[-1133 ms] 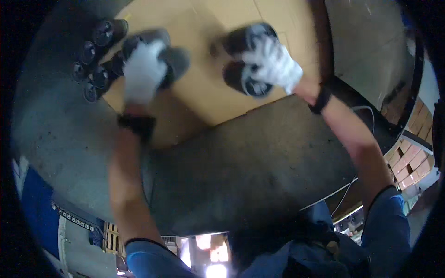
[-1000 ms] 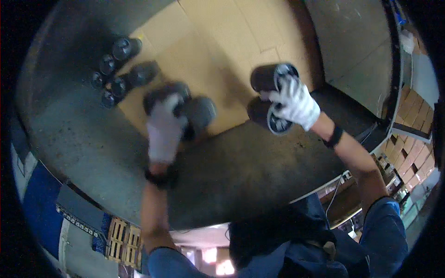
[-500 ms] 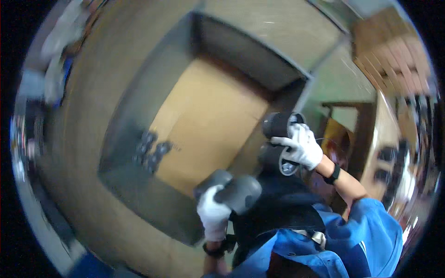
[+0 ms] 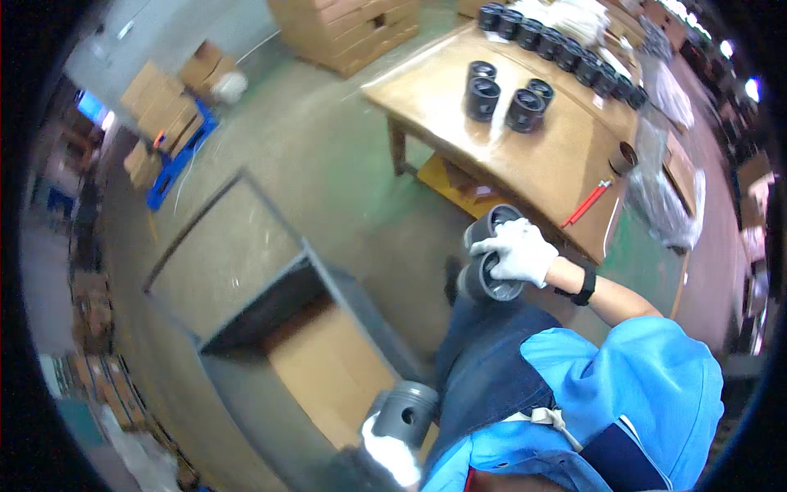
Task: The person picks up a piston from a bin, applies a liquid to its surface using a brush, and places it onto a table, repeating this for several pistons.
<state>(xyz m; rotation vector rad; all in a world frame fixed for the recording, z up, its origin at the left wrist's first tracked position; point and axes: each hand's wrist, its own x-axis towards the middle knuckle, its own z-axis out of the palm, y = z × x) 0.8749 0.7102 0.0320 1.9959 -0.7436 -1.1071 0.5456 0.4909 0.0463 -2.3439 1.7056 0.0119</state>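
Observation:
My right hand (image 4: 520,252), in a white glove, is closed on two dark grey pistons (image 4: 490,228), side by side with their hollow ends facing up. It is just off the near edge of the wooden table. My left hand (image 4: 391,453), also gloved, is at the lower edge by the cart's side. It grips a grey piston (image 4: 407,412) with a round pin hole in its side. Part of a second piston shows behind that one. Several more pistons (image 4: 525,109) stand upright on the table (image 4: 566,168).
A grey metal cart (image 4: 246,402) with a brown bottom and a handle frame is at the left. Red-handled pliers (image 4: 587,203) and a dark ring (image 4: 623,157) lie on the table. Stacked cartons (image 4: 348,29) and a blue pallet truck (image 4: 182,156) stand farther off.
My body has turned to the right, away from the cart and toward the table. The cart has shifted to the lower left of view. Both hands still carry their pistons.

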